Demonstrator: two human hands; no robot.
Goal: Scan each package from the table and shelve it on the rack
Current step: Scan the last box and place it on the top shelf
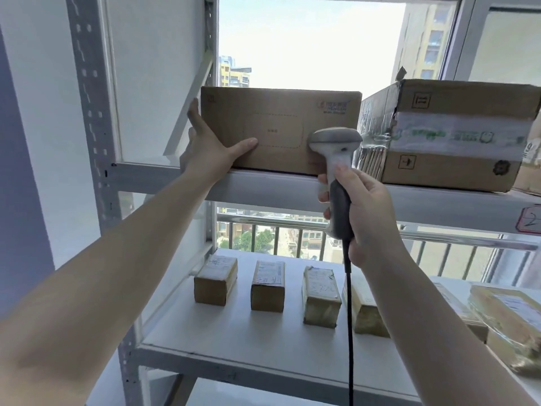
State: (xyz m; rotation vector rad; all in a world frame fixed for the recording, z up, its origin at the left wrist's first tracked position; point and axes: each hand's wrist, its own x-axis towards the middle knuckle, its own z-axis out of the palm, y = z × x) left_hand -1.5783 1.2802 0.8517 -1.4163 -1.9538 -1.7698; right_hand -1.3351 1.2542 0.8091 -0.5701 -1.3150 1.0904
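Observation:
A flat brown cardboard package (278,124) stands on the upper shelf (263,186) of the grey metal rack. My left hand (207,142) is at its left end, fingers straight along the side and thumb pressed on the front face. My right hand (363,209) grips the handle of a grey corded barcode scanner (336,153), whose head is raised in front of the package's right part. The table is out of view.
A larger taped cardboard box (456,133) sits to the right on the same shelf. Several small packages (268,285) line the lower shelf (234,341). The rack's left upright (87,112) stands close by. A window and balcony railing lie behind.

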